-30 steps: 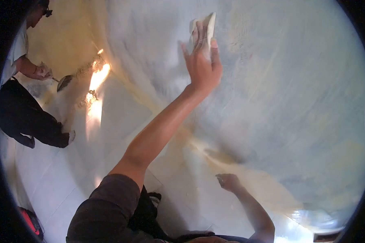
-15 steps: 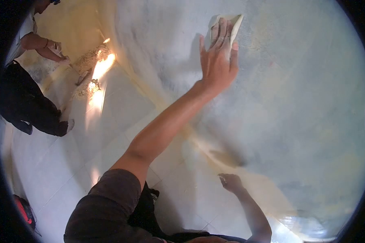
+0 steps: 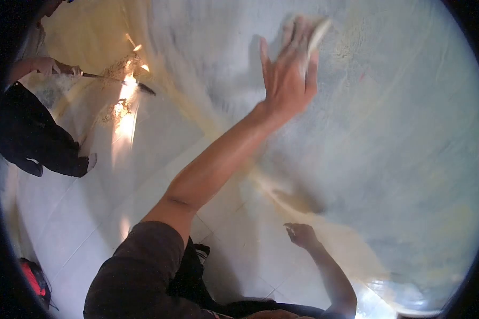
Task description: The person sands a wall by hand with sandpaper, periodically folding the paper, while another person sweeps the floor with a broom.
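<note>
My left hand [image 3: 288, 80] reaches up and lies against the grey, patchy wall [image 3: 388, 138], its fingers whitened with dust. Under those fingers is a folded off-white sheet of sandpaper [image 3: 319, 34], pressed to the wall; its edge sticks out at the right and is blurred. Lower down, my right hand [image 3: 301, 235] hangs in front of the wall's base with curled fingers. A pale patch shows at its fingertips, but I cannot make out whether that is dust or a held thing.
At the left a co-worker [image 3: 34, 130] grips a long-handled tool [image 3: 104, 78] with a dark head, over crumbly debris [image 3: 117, 69] in bright sunlight. A red and black object [image 3: 34, 276] lies on the tiled floor [image 3: 64, 228] at lower left.
My left hand and the sandpaper have shifted slightly right along the wall. My right hand has risen a little. The co-worker's tool has swung right, across the sunlit debris.
</note>
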Action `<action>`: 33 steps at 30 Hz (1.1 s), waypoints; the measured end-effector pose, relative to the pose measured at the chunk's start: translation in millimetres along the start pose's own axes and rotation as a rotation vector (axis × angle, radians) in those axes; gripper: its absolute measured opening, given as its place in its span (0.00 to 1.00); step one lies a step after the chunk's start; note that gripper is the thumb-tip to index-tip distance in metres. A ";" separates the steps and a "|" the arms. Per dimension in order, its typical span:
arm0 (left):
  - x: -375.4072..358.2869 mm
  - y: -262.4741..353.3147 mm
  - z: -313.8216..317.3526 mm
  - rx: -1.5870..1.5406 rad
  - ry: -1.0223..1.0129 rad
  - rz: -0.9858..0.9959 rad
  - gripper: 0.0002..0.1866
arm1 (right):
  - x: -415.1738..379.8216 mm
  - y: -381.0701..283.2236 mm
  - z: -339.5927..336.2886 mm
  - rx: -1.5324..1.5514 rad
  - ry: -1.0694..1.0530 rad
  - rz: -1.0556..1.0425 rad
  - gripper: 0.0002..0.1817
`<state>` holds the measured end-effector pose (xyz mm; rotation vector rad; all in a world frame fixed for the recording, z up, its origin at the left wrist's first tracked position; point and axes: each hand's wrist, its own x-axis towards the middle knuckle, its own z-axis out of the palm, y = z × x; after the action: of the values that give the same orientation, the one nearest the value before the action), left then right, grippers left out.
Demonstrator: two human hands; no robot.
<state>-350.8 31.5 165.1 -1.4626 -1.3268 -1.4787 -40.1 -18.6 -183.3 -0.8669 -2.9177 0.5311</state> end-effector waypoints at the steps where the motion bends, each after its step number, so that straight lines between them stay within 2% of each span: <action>1: 2.3 -4.7 5.9 0.021 0.022 0.010 0.26 | 3.3 4.5 5.8 -0.002 0.014 0.007 0.12; 2: -14.4 -2.1 5.0 0.014 -0.019 0.011 0.26 | 0.9 2.7 13.4 0.003 0.011 0.012 0.13; 3: -30.5 3.7 4.8 0.004 -0.045 0.014 0.25 | 5.9 -5.4 3.6 0.029 -0.099 0.094 0.13; 5: -34.4 0.9 5.1 0.062 -0.085 0.071 0.24 | 2.3 -3.9 6.9 0.013 0.002 0.002 0.13; 6: -29.4 -5.2 4.9 0.076 -0.053 0.055 0.25 | 3.4 -3.6 9.9 0.008 0.056 -0.042 0.13; 9: -30.0 -9.4 18.4 0.100 0.038 0.010 0.26 | 5.9 9.8 17.4 0.055 0.017 0.039 0.13; 12: -90.9 16.8 8.2 -0.090 -0.184 0.187 0.27 | 4.8 -0.3 21.5 0.060 -0.004 0.078 0.12; 13: -90.4 27.1 5.8 -0.009 -0.242 0.155 0.28 | 2.3 2.0 24.7 0.030 0.001 0.076 0.12; 16: -71.6 13.9 6.5 0.068 -0.187 0.231 0.28 | 3.6 15.0 26.2 -0.036 0.043 0.032 0.12; 18: -26.3 7.1 7.9 0.034 -0.025 0.037 0.28 | 5.7 10.4 26.0 -0.017 -0.026 0.084 0.12; 19: -13.0 6.4 8.0 0.019 0.055 -0.061 0.27 | 3.9 8.4 26.2 0.077 0.056 0.051 0.12; 22: -52.7 18.3 13.7 -0.015 0.015 0.066 0.26 | -0.6 2.8 34.7 0.131 0.114 0.017 0.12; 23: -51.7 13.2 42.5 -0.050 -0.045 0.055 0.24 | 16.6 30.2 23.3 0.095 0.094 -0.026 0.13; 24: -47.6 7.1 43.9 0.012 -0.085 0.091 0.24 | 16.8 34.3 23.2 0.037 -0.006 0.004 0.13; 26: -38.9 -13.1 42.3 0.151 -0.166 0.146 0.26 | 21.4 39.9 23.4 0.046 -0.062 0.004 0.13; 29: -21.9 -26.6 55.7 0.160 0.012 0.002 0.22 | 23.8 47.8 41.5 0.091 -0.041 0.048 0.13; 33: -75.5 -16.5 76.5 0.036 -0.162 0.111 0.21 | 38.5 45.7 38.0 0.153 -0.202 0.016 0.13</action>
<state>-331.9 93.5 77.9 -1.6338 -1.3371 -1.2818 -54.2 26.2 -236.3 -0.8649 -2.9964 0.8788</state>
